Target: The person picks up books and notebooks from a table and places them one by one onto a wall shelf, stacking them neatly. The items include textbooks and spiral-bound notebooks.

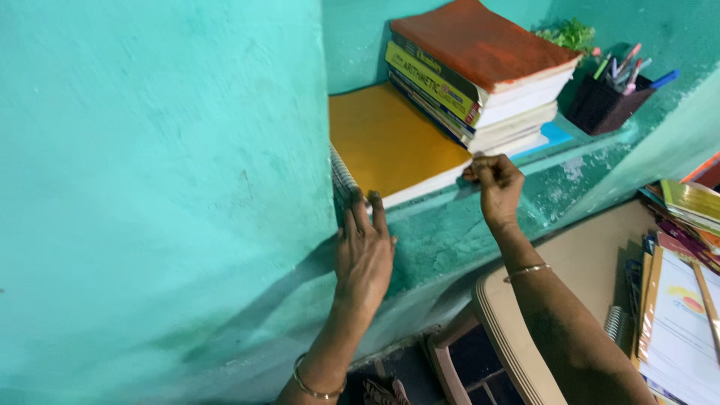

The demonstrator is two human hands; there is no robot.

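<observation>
The left hand (pixel 364 251) lay flat and open against the front of the turquoise shelf (pixel 450 225), its fingertips touching the lower left corner of a large yellow spiral notebook (pixel 386 142), near the wire binding; it gripped nothing. The right hand (pixel 495 184) was curled, with the fingers pinching the front edge of the same notebook at its right corner, just under a stack of books (pixel 480 75). Each wrist carried a thin gold bangle. The notebook lay flat on the shelf, between both hands and slightly above them, and its front edge hung a little over the shelf edge. The stack rested on the right part of the notebook: an orange-red cover on top, then a yellow spine with dark letters, then some blue and white ones. To the right of the stack stood a dark pen holder (pixel 600 105) with pens and markers in pink, green and blue, and behind it a small green plant (pixel 570 34). Lower right, a beige plastic chair (pixel 525 330) stood near the right forearm, and more books and papers (pixel 682 300) were piled at the right edge.
</observation>
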